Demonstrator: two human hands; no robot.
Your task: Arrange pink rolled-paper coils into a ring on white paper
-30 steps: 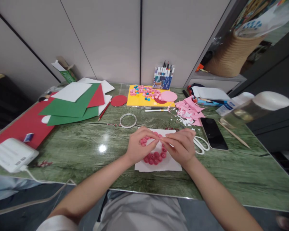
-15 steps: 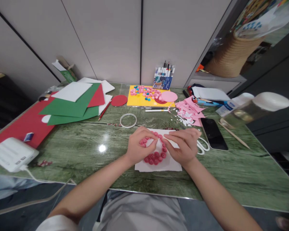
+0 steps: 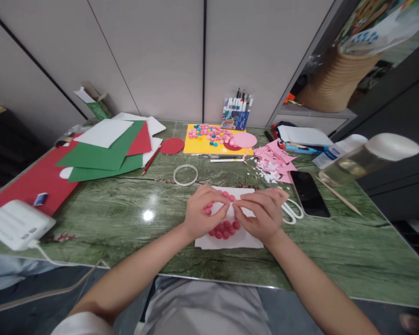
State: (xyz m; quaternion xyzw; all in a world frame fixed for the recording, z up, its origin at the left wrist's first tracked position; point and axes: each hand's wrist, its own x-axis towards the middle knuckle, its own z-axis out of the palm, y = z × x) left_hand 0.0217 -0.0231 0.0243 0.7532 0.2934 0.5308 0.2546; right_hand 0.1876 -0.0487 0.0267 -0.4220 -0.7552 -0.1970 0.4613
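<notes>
A white sheet of paper lies before me, bearing a ring of small dark-pink rolled paper coils; the row is doubled at its near side. Above the ring, my left hand has thumb and forefinger pinched together. My right hand pinches just beside it, fingertips almost meeting the left ones. Something tiny and pale shows between the fingertips, too small to name. My hands cover parts of the ring's left and right sides. White-handled scissors lie right of my right hand, their blades mostly hidden.
Behind the sheet is a roll of clear tape. A yellow card carries many small pink, blue and yellow pieces. Pink paper scraps, a phone and a bottle stand or lie right; green paper and a white charger left.
My right hand has shifted slightly left, bringing its fingertips closer to those of my left hand. The left hand stays nearly where it was.
</notes>
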